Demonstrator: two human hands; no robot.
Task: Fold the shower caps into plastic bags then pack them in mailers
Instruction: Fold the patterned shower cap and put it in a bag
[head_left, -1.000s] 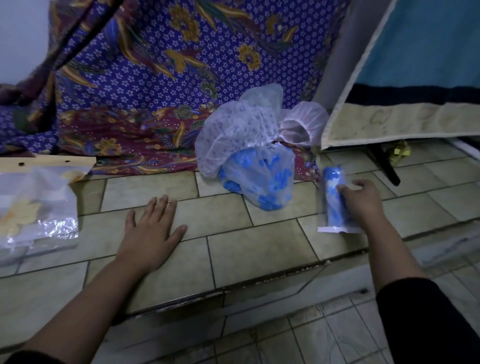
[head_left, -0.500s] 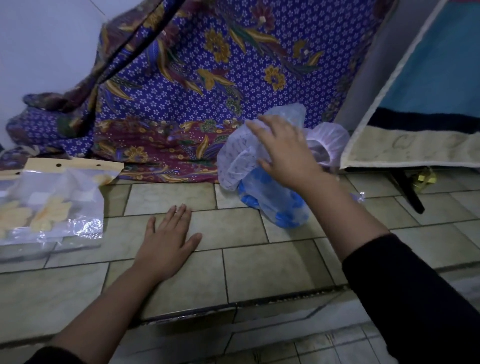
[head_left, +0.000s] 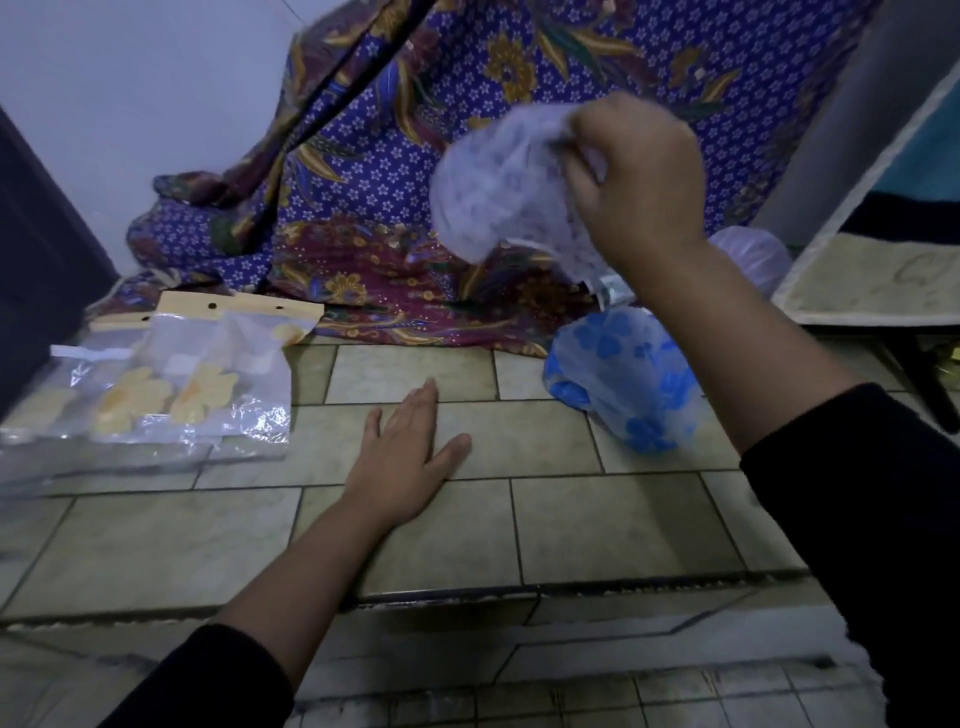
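My right hand (head_left: 636, 176) is raised in the air and grips a crumpled pale lilac patterned shower cap (head_left: 493, 192), which hangs to its left above the floor. Below it a blue-flowered shower cap (head_left: 623, 379) lies on the tiled ledge (head_left: 597, 519). Another pale cap (head_left: 753, 254) sits behind my right forearm, partly hidden. My left hand (head_left: 405, 452) rests flat on the tiles, fingers straight, holding nothing. Clear plastic bags with yellow flower shapes and a cardboard header (head_left: 171, 384) lie at the left.
A purple floral cloth (head_left: 415, 182) drapes over the back of the ledge. A framed board with a pale border (head_left: 872, 280) leans at the right. The ledge drops to a lower tiled floor (head_left: 571, 696) near me. A dark panel (head_left: 31, 270) stands at the far left.
My right hand left the bagged blue cap at the right, reached to the pile, and has lifted the lilac cap up off it. The left hand stayed flat on the tiles.
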